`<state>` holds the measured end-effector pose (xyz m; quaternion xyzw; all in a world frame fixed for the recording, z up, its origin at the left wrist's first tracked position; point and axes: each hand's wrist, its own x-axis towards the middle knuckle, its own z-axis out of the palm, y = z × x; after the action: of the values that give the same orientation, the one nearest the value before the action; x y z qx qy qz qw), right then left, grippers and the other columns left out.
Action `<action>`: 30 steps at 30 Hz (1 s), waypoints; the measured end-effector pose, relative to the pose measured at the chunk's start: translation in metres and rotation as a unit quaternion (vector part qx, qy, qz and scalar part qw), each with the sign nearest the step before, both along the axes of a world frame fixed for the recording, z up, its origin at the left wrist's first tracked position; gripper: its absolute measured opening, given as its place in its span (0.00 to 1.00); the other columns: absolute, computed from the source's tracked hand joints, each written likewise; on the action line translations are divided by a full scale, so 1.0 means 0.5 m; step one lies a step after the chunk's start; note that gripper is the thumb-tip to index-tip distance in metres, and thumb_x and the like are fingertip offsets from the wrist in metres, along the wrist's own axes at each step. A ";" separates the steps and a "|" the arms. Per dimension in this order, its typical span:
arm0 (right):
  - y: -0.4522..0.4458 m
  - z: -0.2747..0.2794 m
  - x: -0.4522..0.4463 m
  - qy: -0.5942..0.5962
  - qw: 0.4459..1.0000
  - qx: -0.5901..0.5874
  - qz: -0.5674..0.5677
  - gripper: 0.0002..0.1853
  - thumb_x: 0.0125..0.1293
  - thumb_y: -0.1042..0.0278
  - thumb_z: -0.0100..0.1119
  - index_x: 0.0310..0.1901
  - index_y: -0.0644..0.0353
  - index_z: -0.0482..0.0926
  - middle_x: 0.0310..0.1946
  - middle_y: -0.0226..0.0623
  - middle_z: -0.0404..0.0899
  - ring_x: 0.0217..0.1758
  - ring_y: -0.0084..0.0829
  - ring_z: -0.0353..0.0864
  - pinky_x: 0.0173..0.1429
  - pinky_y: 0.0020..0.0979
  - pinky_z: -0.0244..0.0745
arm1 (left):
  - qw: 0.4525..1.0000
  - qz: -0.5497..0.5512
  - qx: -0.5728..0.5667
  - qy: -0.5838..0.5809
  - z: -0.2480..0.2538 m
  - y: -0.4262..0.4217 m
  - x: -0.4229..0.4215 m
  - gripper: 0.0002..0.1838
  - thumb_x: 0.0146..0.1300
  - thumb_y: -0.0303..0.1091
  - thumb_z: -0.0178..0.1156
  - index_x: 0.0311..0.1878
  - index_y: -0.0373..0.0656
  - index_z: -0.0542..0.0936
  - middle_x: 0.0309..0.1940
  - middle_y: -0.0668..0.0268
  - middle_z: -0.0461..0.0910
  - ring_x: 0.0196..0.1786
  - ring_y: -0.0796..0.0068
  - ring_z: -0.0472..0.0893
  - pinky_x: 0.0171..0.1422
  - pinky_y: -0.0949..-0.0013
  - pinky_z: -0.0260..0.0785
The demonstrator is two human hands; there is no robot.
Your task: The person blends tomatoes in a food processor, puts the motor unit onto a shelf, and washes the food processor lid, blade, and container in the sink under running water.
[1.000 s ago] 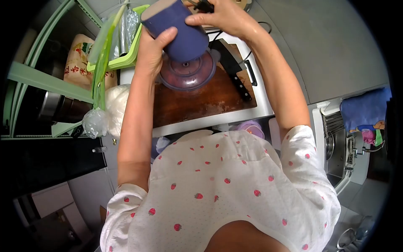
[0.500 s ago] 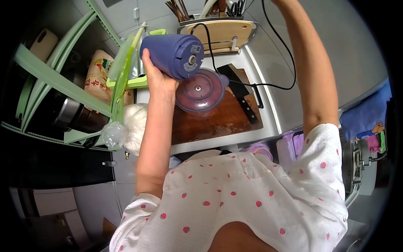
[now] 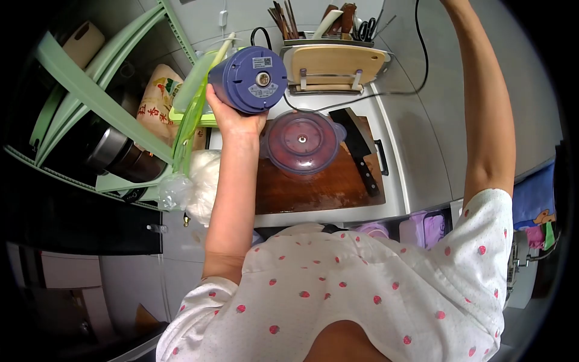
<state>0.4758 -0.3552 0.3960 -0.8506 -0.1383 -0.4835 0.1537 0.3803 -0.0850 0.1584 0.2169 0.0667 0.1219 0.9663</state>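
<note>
1. Blue-violet, the cylinder point(image 3: 250, 81) is held up in the air by the left hand point(image 3: 235, 120), above the left rear of the workspace. It is gripped from below, with the thumb laid along one side; the other fingers are mostly hidden.
2. Its round end – marked with labels and a central metal fitting – is turned toward the camera. The long axis is tilted, running back from that end toward the left and away.
3. The right forearm point(image 3: 491, 120) is stretched up and out of view; whether anything is grasped by that hand cannot be told.
4. Beside the cylinder, a black cord point(image 3: 386, 95) is looped above it, then trailed rightward and up along the wall. Part of a light-green basket point(image 3: 208, 120) is blocked from sight by the cylinder, and spring onions point(image 3: 190, 130) are seen just left.
5. Below and to the right, a bowl with a purplish lid point(image 3: 303, 145) is set on a brown cutting board point(image 3: 319, 196); a cleaver point(image 3: 356, 139) is laid beside it, handle toward the near right.
6. The board is supported by a white counter point(image 3: 395, 187). Behind, a rack of knives and a pale board point(image 3: 338, 63) are stood.
7. The space is bounded by grey tiled walls point(image 3: 416, 139), with green shelving point(image 3: 99, 102) at left.
</note>
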 end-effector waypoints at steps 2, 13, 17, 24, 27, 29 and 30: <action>0.007 -0.013 0.010 0.029 0.999 -0.011 -0.044 0.26 0.64 0.43 0.49 0.23 0.61 0.75 0.15 0.36 0.74 0.19 0.27 0.73 0.27 0.34 0.70 | 1.000 0.004 -0.010 -0.012 -0.001 0.008 0.004 0.31 0.61 0.62 0.32 0.55 0.55 0.73 0.56 0.67 0.71 0.59 0.64 0.69 0.59 0.49 0.64; 0.034 -0.075 0.060 0.121 0.958 0.228 0.128 0.21 0.63 0.50 0.53 0.26 0.64 0.77 0.15 0.33 0.74 0.12 0.22 0.70 0.14 0.24 0.64 | 0.996 0.017 -0.074 -0.050 0.020 0.032 0.001 0.23 0.59 0.55 0.44 0.47 0.50 0.77 0.44 0.66 0.78 0.47 0.64 0.78 0.49 0.53 0.75; 0.056 -0.110 0.074 0.149 0.923 0.284 0.214 0.14 0.62 0.59 0.57 0.30 0.63 0.77 0.18 0.32 0.76 0.14 0.21 0.73 0.16 0.23 0.66 | 0.994 0.018 -0.081 -0.070 0.027 0.033 -0.006 0.30 0.61 0.58 0.33 0.52 0.49 0.74 0.50 0.64 0.75 0.53 0.63 0.75 0.55 0.52 0.70; 0.099 -0.196 0.009 0.195 0.909 0.221 0.294 0.17 0.62 0.54 0.58 0.46 0.56 0.79 0.35 0.33 0.81 0.28 0.21 0.81 0.28 0.18 0.68 | 0.985 0.011 -0.139 -0.106 0.029 0.037 -0.003 0.24 0.60 0.57 0.46 0.48 0.49 0.76 0.46 0.62 0.77 0.48 0.61 0.78 0.49 0.53 0.75; 0.123 -0.224 -0.033 0.240 0.869 0.276 0.334 0.13 0.63 0.60 0.58 0.40 0.60 0.79 0.28 0.33 0.80 0.28 0.20 0.79 0.31 0.21 0.73 | 0.983 0.013 -0.149 -0.108 0.035 0.035 -0.007 0.24 0.61 0.56 0.47 0.48 0.48 0.76 0.46 0.62 0.78 0.48 0.60 0.78 0.49 0.53 0.76; 0.129 -0.255 -0.034 0.252 0.849 0.282 0.369 0.12 0.63 0.60 0.58 0.39 0.62 0.79 0.30 0.34 0.81 0.29 0.21 0.79 0.32 0.21 0.73 | 0.984 0.008 -0.142 -0.106 0.045 0.029 -0.015 0.26 0.60 0.55 0.42 0.51 0.47 0.76 0.49 0.63 0.77 0.52 0.63 0.76 0.55 0.54 0.71; 0.138 -0.269 -0.041 0.252 0.837 0.286 0.394 0.11 0.62 0.62 0.58 0.38 0.62 0.79 0.29 0.33 0.81 0.31 0.22 0.79 0.33 0.21 0.73 | 0.984 0.009 -0.143 -0.108 0.048 0.028 -0.016 0.26 0.60 0.55 0.42 0.51 0.47 0.76 0.49 0.63 0.77 0.52 0.63 0.76 0.55 0.54 0.71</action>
<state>0.4553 -0.2861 0.2613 -0.7350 -0.2736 -0.1693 0.5969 0.3721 -0.0708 0.1823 0.0614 -0.0196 0.1421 0.9878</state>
